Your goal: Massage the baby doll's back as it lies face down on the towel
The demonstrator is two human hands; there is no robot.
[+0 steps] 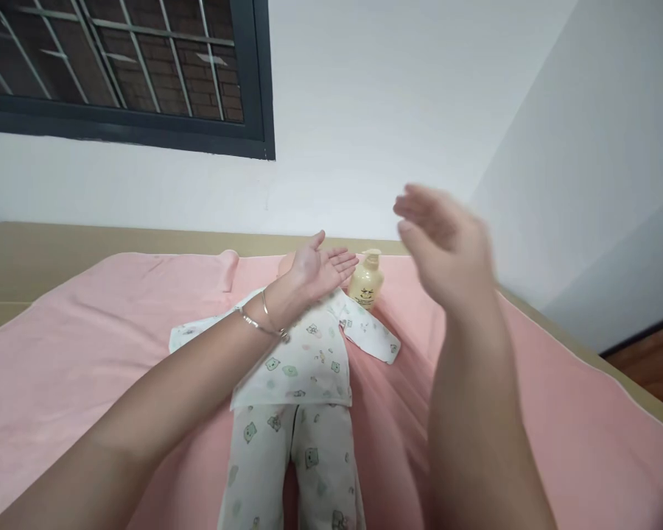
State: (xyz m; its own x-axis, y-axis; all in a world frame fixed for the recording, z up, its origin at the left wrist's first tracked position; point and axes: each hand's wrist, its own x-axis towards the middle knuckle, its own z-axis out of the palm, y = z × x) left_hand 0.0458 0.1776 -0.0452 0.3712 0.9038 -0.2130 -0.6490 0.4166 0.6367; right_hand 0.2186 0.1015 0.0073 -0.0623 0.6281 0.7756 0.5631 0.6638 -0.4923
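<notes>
Our left hand point(320, 266), palm up, and raised right hand point(447, 250) are both open and empty above a clothed doll point(298, 361); the pump bottle point(366, 281) stands untouched beside it.

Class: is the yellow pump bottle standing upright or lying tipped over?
Upright: the pump bottle stands on its base on the pink blanket, pump on top.

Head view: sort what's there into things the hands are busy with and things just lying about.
In hand: left hand, open, palm up; right hand, raised, empty; pump bottle; bear-print pyjamas.
Lying about: pink blanket; barred window.
</notes>
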